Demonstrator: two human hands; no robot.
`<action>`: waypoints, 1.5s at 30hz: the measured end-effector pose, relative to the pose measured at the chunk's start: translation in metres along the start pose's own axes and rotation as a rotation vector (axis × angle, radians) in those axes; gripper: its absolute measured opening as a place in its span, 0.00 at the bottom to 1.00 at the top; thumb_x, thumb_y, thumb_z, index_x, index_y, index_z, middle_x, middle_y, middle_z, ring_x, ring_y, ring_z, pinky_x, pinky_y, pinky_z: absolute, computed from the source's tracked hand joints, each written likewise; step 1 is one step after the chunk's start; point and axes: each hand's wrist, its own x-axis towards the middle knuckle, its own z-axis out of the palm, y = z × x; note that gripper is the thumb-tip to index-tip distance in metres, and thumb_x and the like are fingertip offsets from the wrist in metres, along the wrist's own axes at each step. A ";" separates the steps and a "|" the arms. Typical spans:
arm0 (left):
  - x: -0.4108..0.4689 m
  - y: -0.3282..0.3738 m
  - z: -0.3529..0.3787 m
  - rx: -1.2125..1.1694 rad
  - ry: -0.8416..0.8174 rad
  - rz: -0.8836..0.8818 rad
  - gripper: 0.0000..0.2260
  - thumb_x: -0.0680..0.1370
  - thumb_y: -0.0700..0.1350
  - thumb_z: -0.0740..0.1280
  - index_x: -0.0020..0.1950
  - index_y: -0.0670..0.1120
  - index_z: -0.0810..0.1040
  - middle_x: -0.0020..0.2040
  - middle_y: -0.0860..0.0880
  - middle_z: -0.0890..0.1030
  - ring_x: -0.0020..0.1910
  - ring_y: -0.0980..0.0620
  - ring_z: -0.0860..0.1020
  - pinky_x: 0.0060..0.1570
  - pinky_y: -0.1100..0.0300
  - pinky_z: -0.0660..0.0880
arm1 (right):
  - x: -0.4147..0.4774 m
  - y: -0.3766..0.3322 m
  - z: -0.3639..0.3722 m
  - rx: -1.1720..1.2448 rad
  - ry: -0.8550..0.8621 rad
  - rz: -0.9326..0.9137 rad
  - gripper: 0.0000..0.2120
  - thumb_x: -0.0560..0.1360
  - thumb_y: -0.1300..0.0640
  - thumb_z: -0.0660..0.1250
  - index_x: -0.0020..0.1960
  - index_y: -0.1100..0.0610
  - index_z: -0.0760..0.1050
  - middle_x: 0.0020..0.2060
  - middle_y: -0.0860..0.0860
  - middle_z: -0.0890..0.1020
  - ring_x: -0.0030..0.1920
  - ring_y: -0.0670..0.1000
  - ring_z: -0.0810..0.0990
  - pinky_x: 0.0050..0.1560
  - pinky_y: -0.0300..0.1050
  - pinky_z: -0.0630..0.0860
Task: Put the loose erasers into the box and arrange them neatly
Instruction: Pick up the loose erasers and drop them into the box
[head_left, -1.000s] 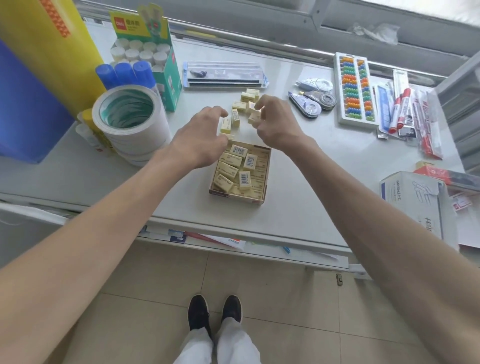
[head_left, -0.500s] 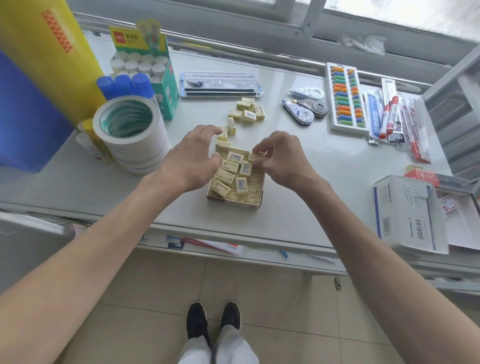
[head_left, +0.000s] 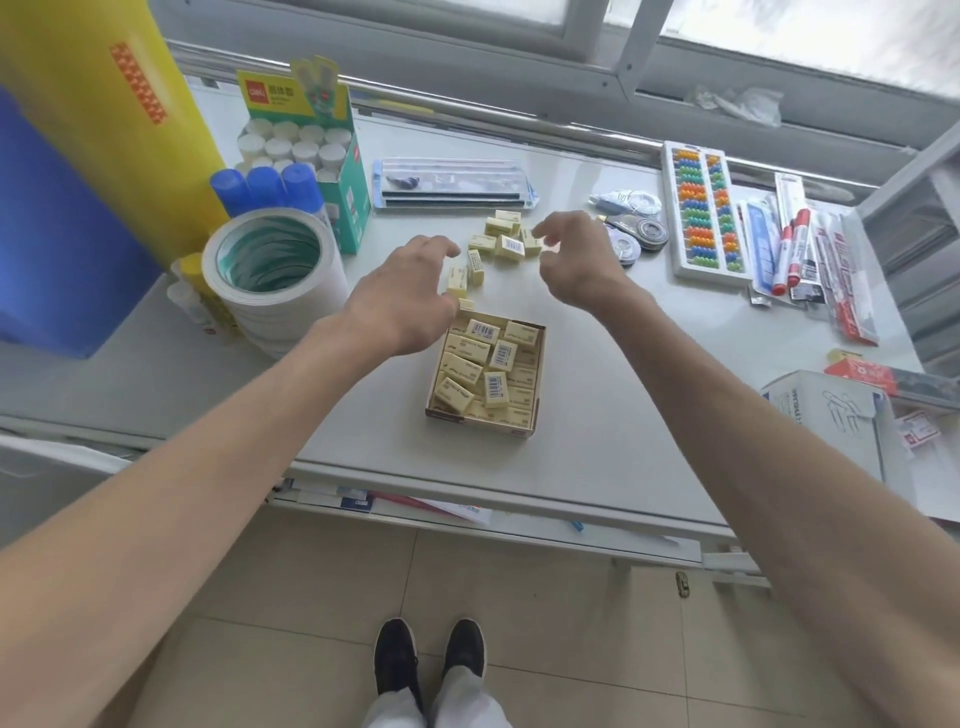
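Observation:
A shallow cardboard box (head_left: 536, 387) sits mid-table, holding several yellow erasers (head_left: 480, 364) that lie at mixed angles. Beyond it, a loose eraser pile (head_left: 501, 236) lies on the table. A few more loose erasers (head_left: 467, 273) stand just past the box's far left corner. My left hand (head_left: 402, 296) hovers beside those, fingers curved, with thumb and forefinger on either side of them. My right hand (head_left: 576, 260) reaches over the right side of the pile. Its curved fingertips are at the nearest eraser and hold nothing that I can see.
A stack of tape rolls (head_left: 270, 270) and a green box of glue sticks (head_left: 311, 150) stand left. A ruler set (head_left: 452, 184) lies behind the pile. Correction tapes (head_left: 636, 231), an abacus (head_left: 704, 208) and markers (head_left: 792, 249) lie right. A white carton (head_left: 826, 415) sits near right.
My right hand has gone from the box's far edge back out to the loose pile. One more eraser now lies in the box's far right corner. My left hand has hardly moved.

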 end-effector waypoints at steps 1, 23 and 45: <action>0.005 0.001 -0.001 0.006 -0.005 0.000 0.24 0.78 0.43 0.62 0.73 0.49 0.63 0.73 0.51 0.65 0.70 0.49 0.66 0.66 0.50 0.66 | 0.007 -0.001 0.002 -0.034 -0.023 0.009 0.23 0.74 0.69 0.59 0.68 0.60 0.72 0.64 0.57 0.75 0.65 0.55 0.72 0.61 0.43 0.69; -0.032 -0.010 0.007 -0.044 -0.008 0.024 0.23 0.78 0.43 0.61 0.73 0.50 0.64 0.73 0.52 0.66 0.69 0.50 0.66 0.66 0.49 0.66 | -0.106 0.000 -0.010 0.023 -0.075 -0.083 0.13 0.70 0.60 0.73 0.54 0.55 0.82 0.46 0.47 0.79 0.45 0.45 0.75 0.45 0.38 0.74; -0.006 0.001 0.007 -0.019 -0.014 -0.001 0.24 0.77 0.42 0.62 0.73 0.48 0.64 0.72 0.50 0.66 0.70 0.49 0.65 0.67 0.51 0.65 | -0.023 -0.002 0.004 0.068 -0.003 -0.027 0.17 0.73 0.64 0.65 0.61 0.57 0.77 0.55 0.53 0.81 0.56 0.52 0.78 0.57 0.43 0.75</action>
